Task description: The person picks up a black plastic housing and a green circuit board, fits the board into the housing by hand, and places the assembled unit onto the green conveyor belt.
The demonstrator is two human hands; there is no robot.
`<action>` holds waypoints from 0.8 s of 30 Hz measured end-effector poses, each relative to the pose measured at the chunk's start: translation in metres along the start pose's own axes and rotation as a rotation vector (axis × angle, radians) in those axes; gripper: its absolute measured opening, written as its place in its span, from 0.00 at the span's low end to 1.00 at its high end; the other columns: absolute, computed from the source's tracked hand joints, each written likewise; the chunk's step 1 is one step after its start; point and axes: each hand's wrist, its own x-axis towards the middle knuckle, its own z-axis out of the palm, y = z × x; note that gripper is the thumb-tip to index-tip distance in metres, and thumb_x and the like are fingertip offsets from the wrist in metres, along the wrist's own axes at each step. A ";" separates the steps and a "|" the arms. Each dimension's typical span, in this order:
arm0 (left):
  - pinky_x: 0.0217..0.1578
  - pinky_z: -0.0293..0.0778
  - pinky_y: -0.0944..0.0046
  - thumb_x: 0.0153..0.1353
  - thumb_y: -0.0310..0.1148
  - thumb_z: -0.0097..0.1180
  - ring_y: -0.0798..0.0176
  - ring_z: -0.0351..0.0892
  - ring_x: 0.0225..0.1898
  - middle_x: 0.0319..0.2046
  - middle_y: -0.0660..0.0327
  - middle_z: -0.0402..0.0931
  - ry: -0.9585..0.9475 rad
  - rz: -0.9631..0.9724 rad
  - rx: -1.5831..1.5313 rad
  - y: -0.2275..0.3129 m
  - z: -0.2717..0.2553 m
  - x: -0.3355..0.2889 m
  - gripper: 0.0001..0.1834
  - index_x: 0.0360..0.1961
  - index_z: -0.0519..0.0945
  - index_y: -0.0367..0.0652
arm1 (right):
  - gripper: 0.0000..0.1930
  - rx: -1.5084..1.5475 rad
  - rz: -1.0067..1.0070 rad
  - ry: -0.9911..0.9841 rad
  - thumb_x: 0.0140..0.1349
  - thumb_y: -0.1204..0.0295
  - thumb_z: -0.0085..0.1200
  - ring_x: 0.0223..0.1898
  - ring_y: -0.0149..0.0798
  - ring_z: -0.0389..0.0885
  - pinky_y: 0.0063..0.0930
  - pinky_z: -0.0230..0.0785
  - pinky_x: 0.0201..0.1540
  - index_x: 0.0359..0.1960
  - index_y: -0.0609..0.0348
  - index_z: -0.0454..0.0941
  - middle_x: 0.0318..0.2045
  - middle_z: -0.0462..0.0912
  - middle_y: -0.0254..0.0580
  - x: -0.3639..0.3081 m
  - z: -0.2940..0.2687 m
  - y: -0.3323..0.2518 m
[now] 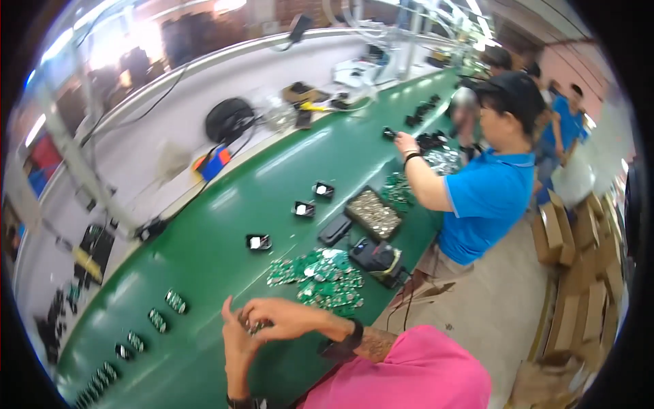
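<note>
My right hand [279,319] curls closed on a small part [258,327], mostly hidden, against my left hand [238,339], whose grip I can't tell. A loose pinch could drop it onto the green work surface [211,249]; a careless right forearm might scatter the nearby circuit-board pile [323,276].

The scene was viewed from the person's head, through a wide fisheye lens angled down and forward across the green bench [211,252]. The left hand [238,339] and right hand [281,318] were caught at close range, lower centre; the bench's far end was placed at the upper right.
</note>
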 end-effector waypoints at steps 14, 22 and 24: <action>0.45 0.79 0.64 0.54 0.30 0.63 0.61 0.76 0.50 0.47 0.59 0.73 0.050 -0.136 -0.891 -0.010 0.015 -0.057 0.26 0.54 0.70 0.39 | 0.13 0.310 0.215 0.225 0.57 0.66 0.60 0.24 0.31 0.78 0.28 0.70 0.27 0.34 0.66 0.80 0.23 0.81 0.41 -0.019 0.026 -0.014; 0.39 0.71 0.71 0.58 0.24 0.57 0.71 0.73 0.39 0.40 0.63 0.72 0.203 -0.247 -0.883 -0.027 0.023 -0.077 0.09 0.40 0.74 0.40 | 0.11 0.129 0.164 0.281 0.66 0.68 0.56 0.27 0.26 0.71 0.21 0.65 0.30 0.37 0.65 0.79 0.34 0.76 0.38 -0.018 0.039 -0.015; 0.36 0.70 0.72 0.63 0.27 0.56 0.73 0.71 0.36 0.39 0.65 0.73 0.216 -0.159 -0.776 -0.027 0.026 -0.082 0.04 0.36 0.75 0.40 | 0.11 0.163 0.268 0.237 0.66 0.68 0.56 0.28 0.29 0.73 0.25 0.66 0.31 0.35 0.66 0.78 0.32 0.76 0.39 -0.021 0.037 -0.018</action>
